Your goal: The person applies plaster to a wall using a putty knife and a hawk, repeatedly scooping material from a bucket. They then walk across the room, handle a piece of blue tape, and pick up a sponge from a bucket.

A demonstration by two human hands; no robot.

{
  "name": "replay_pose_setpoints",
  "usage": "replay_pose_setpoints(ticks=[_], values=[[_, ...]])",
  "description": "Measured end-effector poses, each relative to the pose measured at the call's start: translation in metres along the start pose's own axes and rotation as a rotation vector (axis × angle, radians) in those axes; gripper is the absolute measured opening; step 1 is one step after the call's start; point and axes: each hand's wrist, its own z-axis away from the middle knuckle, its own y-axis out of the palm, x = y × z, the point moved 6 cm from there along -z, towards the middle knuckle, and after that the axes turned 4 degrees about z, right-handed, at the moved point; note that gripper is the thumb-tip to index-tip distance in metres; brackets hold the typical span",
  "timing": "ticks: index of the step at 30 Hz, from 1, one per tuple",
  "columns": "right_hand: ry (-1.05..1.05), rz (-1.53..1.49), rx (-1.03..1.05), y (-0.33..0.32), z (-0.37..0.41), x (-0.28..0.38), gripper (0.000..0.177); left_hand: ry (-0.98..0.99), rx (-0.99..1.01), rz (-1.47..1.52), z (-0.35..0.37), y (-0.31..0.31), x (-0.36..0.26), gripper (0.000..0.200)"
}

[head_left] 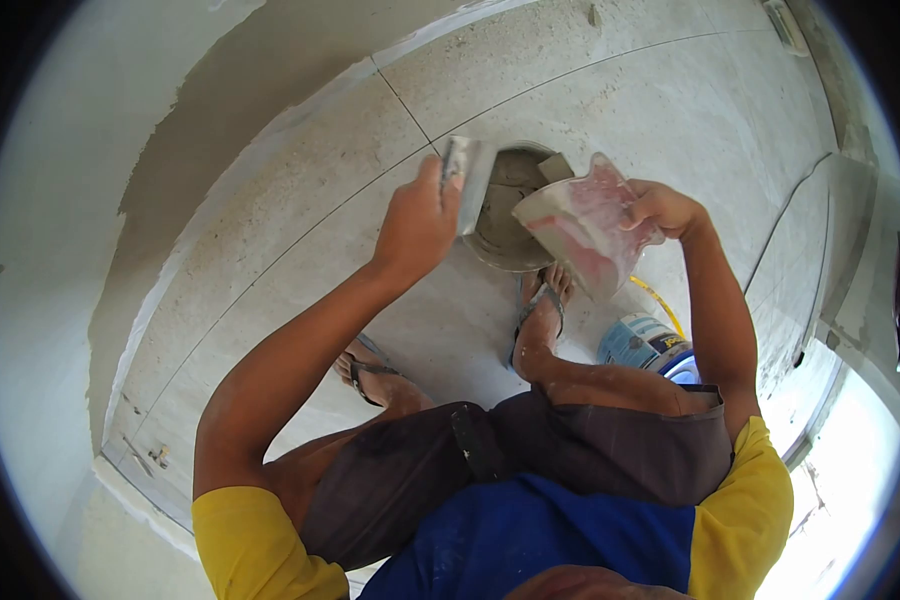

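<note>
My left hand (417, 222) is closed around a plastering trowel (478, 190), its metal blade turned on edge over the left side of a round bucket (505, 268). Grey mortar (510, 215) lies inside the bucket. My right hand (663, 210) grips a pinkish, irregularly shaped plastic sheet (600, 225) by its right edge. Grey smears cover much of that sheet. It is held tilted over the bucket's right side and hides part of the rim. A flat grey piece (556, 168) shows at the bucket's upper right.
A blue-and-white paint bucket (642, 342) lies near my right leg, with a yellow strap (662, 300) beside it. Large tiles form the dusty floor (300, 215). At left, the wall (220, 95) has a grey-coated lower band. A dark cable (785, 210) runs along the right.
</note>
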Motion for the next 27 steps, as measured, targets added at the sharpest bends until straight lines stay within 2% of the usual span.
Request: replay_pose_setpoints(ticks=[1,3,7,9,10,12,13,15,19,21,27], values=[[-0.032,-0.044,0.009,-0.009,0.007,-0.001,0.053,0.001,0.005,0.000,0.000,0.002,-0.007,0.025],[-0.067,-0.089,0.018,-0.017,0.019,0.003,0.056,0.191,0.094,-0.212,0.000,0.016,-0.028,0.018],[-0.218,-0.282,0.070,-0.025,0.029,0.009,0.066,0.310,0.117,-0.427,0.000,0.053,-0.035,0.014],[-0.361,-0.463,0.046,-0.032,0.030,0.012,0.066,0.432,0.078,-0.661,-0.003,0.074,-0.041,0.019],[-0.361,-0.467,0.041,-0.036,0.027,0.007,0.066,0.435,0.083,-0.659,-0.006,0.083,-0.041,0.019],[-0.436,-0.516,-0.004,-0.049,0.019,0.003,0.067,0.446,-0.075,-0.858,-0.013,0.095,-0.042,0.029],[-0.432,-0.518,-0.008,-0.049,0.016,0.000,0.067,0.445,-0.071,-0.854,-0.016,0.104,-0.041,0.029],[-0.456,-0.519,-0.057,-0.049,0.006,0.001,0.065,0.437,-0.225,-0.928,-0.020,0.109,-0.042,0.034],[-0.472,-0.548,-0.047,-0.044,-0.012,0.010,0.063,0.432,-0.209,-0.889,-0.022,0.119,-0.039,0.033],[-0.526,-0.579,-0.002,-0.041,-0.019,0.023,0.062,0.419,-0.098,-0.822,-0.023,0.125,-0.035,0.030],[-0.581,-0.641,0.005,-0.042,-0.054,0.050,0.059,0.468,-0.135,-0.812,-0.027,0.129,-0.033,0.028]])
